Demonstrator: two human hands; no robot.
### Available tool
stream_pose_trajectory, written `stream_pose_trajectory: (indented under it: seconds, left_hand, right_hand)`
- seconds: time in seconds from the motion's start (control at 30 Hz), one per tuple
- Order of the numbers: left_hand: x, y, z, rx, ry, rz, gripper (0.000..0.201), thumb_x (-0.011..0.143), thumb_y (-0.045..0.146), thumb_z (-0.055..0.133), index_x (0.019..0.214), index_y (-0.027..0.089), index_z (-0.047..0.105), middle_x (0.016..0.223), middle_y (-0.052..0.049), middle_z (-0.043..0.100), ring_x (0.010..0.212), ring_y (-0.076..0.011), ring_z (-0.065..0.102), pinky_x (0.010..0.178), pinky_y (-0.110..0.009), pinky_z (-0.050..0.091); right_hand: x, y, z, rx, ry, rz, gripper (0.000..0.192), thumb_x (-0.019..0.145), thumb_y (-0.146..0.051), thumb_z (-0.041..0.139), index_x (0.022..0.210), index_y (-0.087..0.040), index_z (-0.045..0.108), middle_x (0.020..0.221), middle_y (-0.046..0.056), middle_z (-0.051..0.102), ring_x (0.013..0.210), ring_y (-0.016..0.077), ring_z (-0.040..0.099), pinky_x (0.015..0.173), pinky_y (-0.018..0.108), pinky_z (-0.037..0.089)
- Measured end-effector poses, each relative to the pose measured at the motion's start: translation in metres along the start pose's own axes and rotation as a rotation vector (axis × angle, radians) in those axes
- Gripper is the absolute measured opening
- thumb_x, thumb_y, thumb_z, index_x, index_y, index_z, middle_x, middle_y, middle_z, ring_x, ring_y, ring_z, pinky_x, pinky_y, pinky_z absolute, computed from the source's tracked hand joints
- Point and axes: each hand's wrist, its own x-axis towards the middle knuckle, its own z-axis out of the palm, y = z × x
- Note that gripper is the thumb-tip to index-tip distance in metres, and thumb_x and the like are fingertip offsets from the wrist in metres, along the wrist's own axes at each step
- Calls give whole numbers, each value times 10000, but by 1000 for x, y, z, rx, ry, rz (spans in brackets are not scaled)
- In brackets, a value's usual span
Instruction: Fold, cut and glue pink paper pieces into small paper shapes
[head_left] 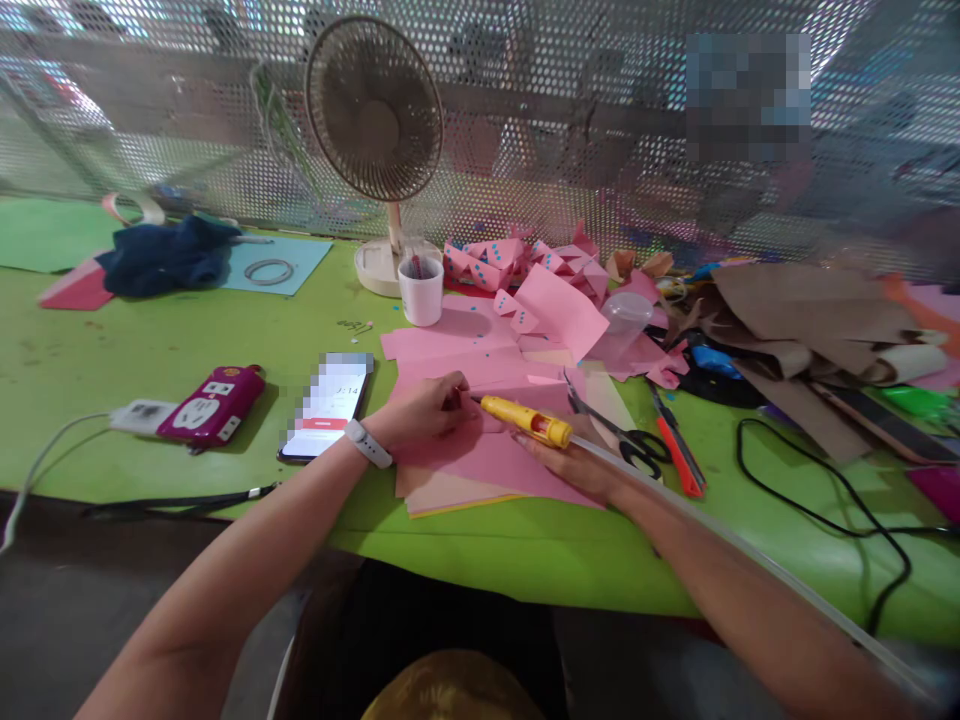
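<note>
Head view: as I lean over the green table (187, 340), everything sits close in front of me.
Left hand (424, 408): my fingers are curled narrow, pressing on the pink paper (487, 455) at the glue gun's tip.
Right hand (574, 468): it holds the yellow glue gun (525, 420), lying on the paper.
Nearby: scissors (615, 425) just right of the gun; phone (328, 405) beside my left wrist; white cup (421, 288) and fan (375, 110) behind.

left hand (424, 408): fingers curled, pressing down | right hand (574, 462): palm up, gripping
</note>
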Motion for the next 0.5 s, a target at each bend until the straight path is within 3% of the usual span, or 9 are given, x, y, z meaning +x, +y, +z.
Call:
stream_pose_trajectory:
  seconds: [0.5]
  left_hand:
    - [0, 2, 0, -86, -33, -6, 165, 859, 337, 571, 845, 199, 481, 596, 36, 581, 477, -101, 511, 491, -230, 357]
  right_hand:
    - [2, 3, 6, -60, 57, -39, 163, 843, -348, 559, 820, -200, 623, 689, 26, 633, 605, 156, 562, 551, 256, 379]
